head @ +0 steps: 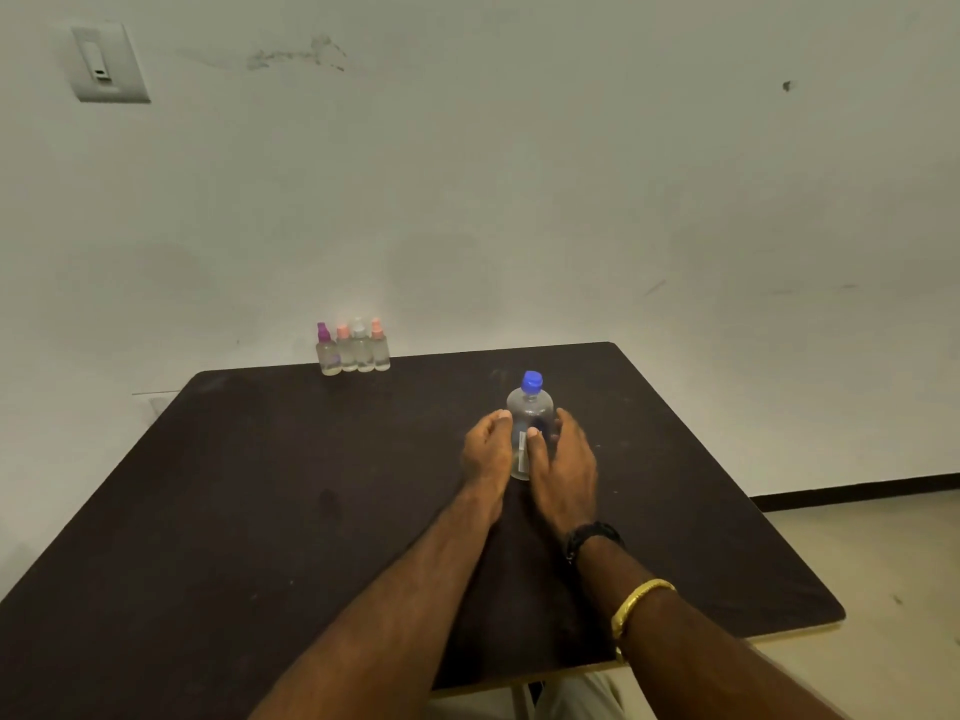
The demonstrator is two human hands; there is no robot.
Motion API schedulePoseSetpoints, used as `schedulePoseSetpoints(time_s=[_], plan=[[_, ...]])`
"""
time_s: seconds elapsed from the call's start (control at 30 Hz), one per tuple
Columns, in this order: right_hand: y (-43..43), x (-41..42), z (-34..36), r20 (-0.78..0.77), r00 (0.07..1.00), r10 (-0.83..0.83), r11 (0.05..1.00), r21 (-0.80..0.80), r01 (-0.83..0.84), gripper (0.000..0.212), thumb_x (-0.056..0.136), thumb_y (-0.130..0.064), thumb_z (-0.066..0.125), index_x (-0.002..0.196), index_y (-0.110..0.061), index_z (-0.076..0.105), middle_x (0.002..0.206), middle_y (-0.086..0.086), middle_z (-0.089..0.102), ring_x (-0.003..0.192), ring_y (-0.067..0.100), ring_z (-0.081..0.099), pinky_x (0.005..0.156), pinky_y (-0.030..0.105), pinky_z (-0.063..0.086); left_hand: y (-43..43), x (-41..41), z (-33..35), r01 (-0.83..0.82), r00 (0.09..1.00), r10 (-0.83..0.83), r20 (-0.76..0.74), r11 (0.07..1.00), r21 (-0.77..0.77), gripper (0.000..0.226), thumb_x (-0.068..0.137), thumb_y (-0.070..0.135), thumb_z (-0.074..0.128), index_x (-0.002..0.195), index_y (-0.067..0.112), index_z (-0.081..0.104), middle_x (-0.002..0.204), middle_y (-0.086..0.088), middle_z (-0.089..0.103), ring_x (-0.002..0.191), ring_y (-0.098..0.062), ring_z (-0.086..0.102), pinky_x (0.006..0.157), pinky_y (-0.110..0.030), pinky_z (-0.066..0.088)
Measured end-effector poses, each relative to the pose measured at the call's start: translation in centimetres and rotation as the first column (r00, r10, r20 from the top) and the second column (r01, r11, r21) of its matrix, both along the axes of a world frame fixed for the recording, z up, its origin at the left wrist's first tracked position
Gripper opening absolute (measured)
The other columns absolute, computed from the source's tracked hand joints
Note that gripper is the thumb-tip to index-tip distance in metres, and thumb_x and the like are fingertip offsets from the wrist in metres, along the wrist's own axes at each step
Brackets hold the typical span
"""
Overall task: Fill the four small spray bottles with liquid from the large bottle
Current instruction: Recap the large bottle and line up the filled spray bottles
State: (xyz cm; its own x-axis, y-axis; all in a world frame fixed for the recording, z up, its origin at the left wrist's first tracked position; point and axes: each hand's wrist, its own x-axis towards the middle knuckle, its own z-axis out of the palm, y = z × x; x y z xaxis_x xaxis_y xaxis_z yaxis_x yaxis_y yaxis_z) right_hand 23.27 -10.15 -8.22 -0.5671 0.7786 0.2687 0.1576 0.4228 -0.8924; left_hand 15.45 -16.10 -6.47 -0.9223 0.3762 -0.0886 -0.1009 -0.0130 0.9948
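Note:
A clear large bottle [530,407] with a blue cap stands upright on the dark table [260,511], right of centre. My right hand [563,467] grips its body, thumb across the front and fingers curled round the right side. My left hand [487,454] lies against the bottle's left side with its fingers together and fairly straight. Several small spray bottles stand in a tight row at the table's far edge by the wall: one with a purple top [327,353], two with pink tops [345,350] [380,347], one with a white top [361,349]. All look clear with their tops on.
A white wall rises right behind the table's far edge, with a switch plate [109,62] at upper left. The table's right edge drops to a beige floor [857,553]. Bare dark tabletop stretches left of my arms.

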Motion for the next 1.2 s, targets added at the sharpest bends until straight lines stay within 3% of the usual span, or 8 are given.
schedulePoseSetpoints(time_s=[0.1,0.2,0.37,0.43,0.57,0.8,0.97,1.2], plan=[[0.4,-0.1,-0.8,-0.027,1.000,0.005,1.000,0.004,-0.005,0.029,0.101,-0.039,0.057,0.128,-0.030,0.054,0.124,-0.004,0.059,0.112,0.014,0.060,0.086,0.020,0.042,0.2,0.2,-0.7,0.004,1.000,-0.004,-0.005,0.999,-0.051,0.031,0.103,0.031,0.055,0.122,0.013,0.071,0.115,-0.006,0.073,0.107,-0.023,0.069,0.099,-0.040,0.056],[0.5,-0.4,-0.9,-0.047,0.999,-0.012,1.000,-0.005,0.012,0.028,0.101,-0.037,0.057,0.128,-0.028,0.055,0.119,-0.006,0.061,0.107,0.012,0.061,0.089,0.026,0.049,0.5,0.1,-1.6,0.012,1.000,-0.013,-0.027,0.998,-0.066,0.034,0.103,0.037,0.053,0.123,0.015,0.069,0.115,-0.008,0.073,0.105,-0.024,0.070,0.097,-0.044,0.058],[0.9,-1.1,-0.4,-0.076,0.997,-0.024,1.000,-0.004,0.023,0.022,0.102,-0.033,0.057,0.123,-0.030,0.054,0.116,-0.008,0.061,0.104,0.009,0.059,0.090,0.024,0.047,1.3,-0.7,-1.4,0.005,0.998,-0.011,-0.065,0.996,-0.090,0.035,0.104,0.037,0.052,0.128,0.016,0.067,0.117,-0.006,0.072,0.108,-0.024,0.069,0.098,-0.045,0.057],[1.4,-1.5,0.0,-0.090,0.996,-0.025,1.000,-0.011,0.024,0.021,0.102,-0.031,0.057,0.122,-0.032,0.052,0.113,-0.010,0.059,0.103,0.009,0.059,0.091,0.025,0.048,1.8,-1.1,-0.8,0.003,0.995,-0.012,-0.095,0.995,-0.099,0.037,0.105,0.033,0.052,0.134,0.013,0.062,0.124,-0.005,0.068,0.112,-0.023,0.066,0.098,-0.040,0.056],[2.8,-2.6,0.9,-0.113,0.993,-0.028,0.999,-0.030,0.025,0.029,0.101,-0.031,0.058,0.129,-0.022,0.055,0.116,-0.007,0.060,0.105,0.011,0.059,0.092,0.026,0.049,3.3,-2.7,-0.3,-0.020,0.990,0.001,-0.140,0.992,-0.128,0.031,0.104,0.030,0.053,0.131,0.014,0.059,0.120,-0.003,0.065,0.102,-0.016,0.063,0.081,-0.025,0.052],[6.9,-6.6,1.7,-0.156,0.986,-0.054,0.998,-0.021,0.052,0.033,0.102,-0.031,0.058,0.132,-0.018,0.055,0.128,0.003,0.062,0.112,0.016,0.060,0.096,0.028,0.048,7.4,-6.4,0.6,-0.012,0.984,-0.008,-0.178,0.994,-0.109,0.031,0.104,0.029,0.054,0.128,0.012,0.064,0.123,-0.007,0.069,0.110,-0.022,0.065,0.099,-0.041,0.056],[10.6,-10.1,1.9,-0.161,0.985,-0.060,0.998,-0.003,0.060,0.038,0.101,-0.034,0.059,0.136,-0.020,0.053,0.131,0.002,0.061,0.117,0.015,0.059,0.101,0.036,0.051,10.6,-9.9,0.5,0.083,0.974,-0.099,-0.202,0.993,-0.090,0.037,0.105,0.022,0.050,0.140,0.014,0.060,0.131,-0.003,0.066,0.118,-0.021,0.063,0.102,-0.037,0.053],[15.1,-14.9,1.9,-0.172,0.984,-0.038,0.999,0.029,0.044,0.043,0.100,-0.040,0.060,0.137,-0.019,0.054,0.132,0.004,0.060,0.112,0.011,0.057,0.099,0.031,0.049,15.0,-15.1,0.4,0.175,0.956,-0.186,-0.226,0.982,-0.068,0.039,0.106,0.015,0.045,0.144,0.014,0.057,0.131,-0.004,0.066,0.117,-0.022,0.063,0.107,-0.042,0.052]])
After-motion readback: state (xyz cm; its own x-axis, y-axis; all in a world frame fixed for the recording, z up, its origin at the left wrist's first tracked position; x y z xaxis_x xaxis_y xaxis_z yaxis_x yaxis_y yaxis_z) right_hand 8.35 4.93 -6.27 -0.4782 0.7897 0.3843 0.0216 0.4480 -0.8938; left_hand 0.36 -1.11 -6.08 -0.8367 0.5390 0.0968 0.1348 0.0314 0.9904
